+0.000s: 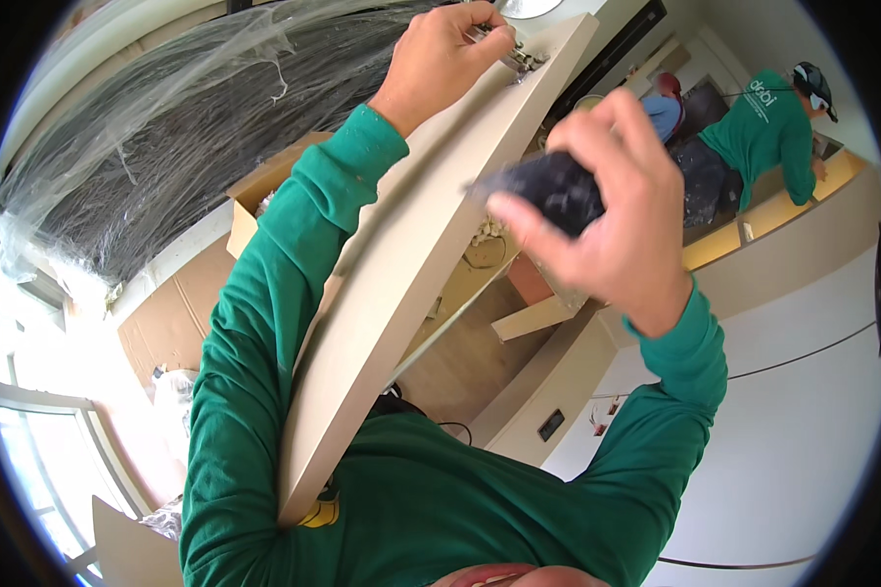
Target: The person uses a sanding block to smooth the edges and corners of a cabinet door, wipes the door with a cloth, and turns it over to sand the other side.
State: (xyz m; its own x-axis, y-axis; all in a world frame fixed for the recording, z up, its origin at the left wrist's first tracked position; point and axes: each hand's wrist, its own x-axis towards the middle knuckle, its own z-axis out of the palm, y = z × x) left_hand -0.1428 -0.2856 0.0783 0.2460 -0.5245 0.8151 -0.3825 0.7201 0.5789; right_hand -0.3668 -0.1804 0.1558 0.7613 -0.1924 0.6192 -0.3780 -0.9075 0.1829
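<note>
A long pale panel (416, 235) runs diagonally in front of me, from my chest up to the far right. At its far end, my left hand (440, 61) is closed with thumb and fingers on a small metal hinge (524, 64), partly hidden by the fingertips. My right hand (622, 201) is raised to the right of the panel, wrapped round a dark hand tool (548, 188) with a tapered tip. That tip points left, over the panel's edge. Motion blur hides the tool's exact kind.
Plastic-wrapped dark material (215, 117) lies to the left, near an open cardboard box (250, 210). A co-worker in a green top (759, 117) bends at the far right beside a curved counter (793, 235). Pale board pieces (533, 318) lie below the panel.
</note>
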